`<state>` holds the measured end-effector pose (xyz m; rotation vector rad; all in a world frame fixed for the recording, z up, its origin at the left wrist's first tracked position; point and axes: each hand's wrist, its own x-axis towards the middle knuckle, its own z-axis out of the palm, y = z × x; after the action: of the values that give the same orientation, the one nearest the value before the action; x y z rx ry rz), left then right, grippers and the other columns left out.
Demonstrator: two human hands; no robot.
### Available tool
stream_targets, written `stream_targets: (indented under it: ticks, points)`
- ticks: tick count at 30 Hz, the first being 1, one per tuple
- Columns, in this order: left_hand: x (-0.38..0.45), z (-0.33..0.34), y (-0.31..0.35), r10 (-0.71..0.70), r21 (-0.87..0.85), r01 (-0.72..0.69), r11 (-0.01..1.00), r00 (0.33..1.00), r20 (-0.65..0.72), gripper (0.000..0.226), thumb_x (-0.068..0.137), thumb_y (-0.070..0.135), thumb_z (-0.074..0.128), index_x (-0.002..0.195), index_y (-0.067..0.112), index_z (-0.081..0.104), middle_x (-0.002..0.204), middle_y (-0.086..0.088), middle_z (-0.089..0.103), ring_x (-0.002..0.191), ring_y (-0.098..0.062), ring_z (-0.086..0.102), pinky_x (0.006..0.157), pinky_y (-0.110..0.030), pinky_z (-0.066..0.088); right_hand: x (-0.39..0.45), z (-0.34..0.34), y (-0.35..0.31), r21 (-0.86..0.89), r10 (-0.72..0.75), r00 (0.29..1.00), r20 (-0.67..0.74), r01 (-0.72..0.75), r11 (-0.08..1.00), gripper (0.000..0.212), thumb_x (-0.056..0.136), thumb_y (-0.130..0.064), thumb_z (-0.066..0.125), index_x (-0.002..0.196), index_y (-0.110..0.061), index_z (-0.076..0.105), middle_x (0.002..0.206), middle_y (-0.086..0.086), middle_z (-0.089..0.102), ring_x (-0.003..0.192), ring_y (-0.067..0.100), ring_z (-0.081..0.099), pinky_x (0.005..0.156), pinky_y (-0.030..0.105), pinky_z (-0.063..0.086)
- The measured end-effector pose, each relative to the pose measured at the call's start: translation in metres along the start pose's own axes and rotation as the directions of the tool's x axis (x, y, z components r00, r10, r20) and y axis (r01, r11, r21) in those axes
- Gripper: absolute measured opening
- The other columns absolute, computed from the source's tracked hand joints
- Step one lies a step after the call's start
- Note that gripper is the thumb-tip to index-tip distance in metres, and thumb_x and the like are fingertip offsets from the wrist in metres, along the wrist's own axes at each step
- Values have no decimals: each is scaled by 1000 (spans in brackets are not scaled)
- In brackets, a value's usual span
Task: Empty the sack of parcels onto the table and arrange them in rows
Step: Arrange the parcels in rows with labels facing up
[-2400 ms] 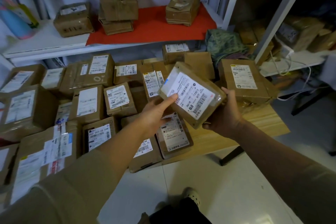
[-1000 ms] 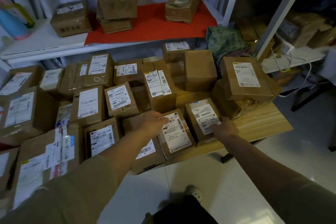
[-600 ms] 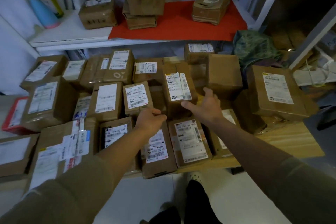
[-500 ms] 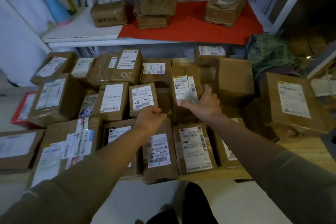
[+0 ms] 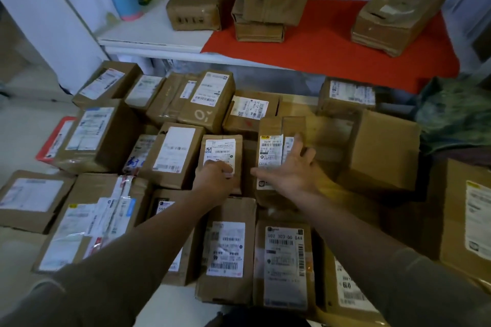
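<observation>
Cardboard everywhere: parcels cover the worktop [image 5: 313,125] edge to edge, mostly label-up in rough rows, so I judge the emptying done and only the straightening left. My left hand [image 5: 215,180] rests on the near end of a small labelled parcel [image 5: 221,156] in the middle row, its fingers curled over the label's lower edge; whether it grips or only presses I cannot tell. My right hand [image 5: 289,167] is released, fingers spread, lying against the tall narrow parcel [image 5: 276,146] just beside the first one, palm at its right flank.

I expect these boxes to handle stiff and fairly light, taped corrugated board that holds its shape when squeezed. The glossy labels and tape bands look slicker than the bare card, so I would take hold across the short sides, thumb on one wall and fingers on the other, not on the label. The tall parcel stands higher than its neighbours and could tip if pushed near the top; I would push it low down. The plain brown box [image 5: 382,151] to the right sits askew.
</observation>
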<state>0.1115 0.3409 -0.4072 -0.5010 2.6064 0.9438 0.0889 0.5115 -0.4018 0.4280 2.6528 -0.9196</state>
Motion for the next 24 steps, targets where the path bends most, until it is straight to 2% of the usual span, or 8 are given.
stream_targets:
  ticks: [3,6,11,15,19,24]
  points:
    - [-2,0,-2,33,61,-33,998,999,2,31,91,26,67,121,20,64,136,-5,49,131,-25,40,106,-41,44,3,-1,0,-27,23,1000,-18,-23,999,133,57,-71,80,153,-32,-4,150,11,20,136,37,30,105,51,38]
    - [-8,-1,-3,70,131,-74,989,997,32,26,90,29,66,116,22,66,138,-3,44,133,-25,35,109,-42,39,5,-2,-3,-59,46,999,-23,-47,997,131,59,-67,81,153,-31,-3,150,12,20,137,37,28,108,56,36]
    - [-8,-7,-11,109,110,-118,987,991,81,26,91,31,67,115,22,66,135,-3,46,129,-23,41,106,-39,42,2,-1,-7,-100,62,997,-40,-66,993,124,63,-62,79,153,-30,1,146,14,23,134,37,31,99,49,41]
    - [-9,-9,-17,137,129,-149,980,986,96,32,92,32,66,121,18,65,134,-4,48,126,-23,46,103,-36,46,1,-3,-11,-163,-4,998,-56,-5,987,119,61,-66,76,151,-30,7,142,13,28,131,36,35,93,45,43]
    - [-10,-11,-18,132,118,-142,983,987,93,32,92,29,66,122,19,65,135,-4,48,128,-24,47,104,-35,46,3,-5,-21,-218,-42,999,-25,36,975,112,64,-66,75,150,-29,12,142,13,30,131,35,35,94,44,43]
    - [-13,-15,-16,147,177,-164,970,983,109,31,94,28,63,123,16,65,136,-5,48,128,-26,47,101,-33,45,11,-4,-30,-234,-59,997,-50,46,971,107,65,-67,74,147,-26,19,142,15,32,130,37,38,95,45,44]
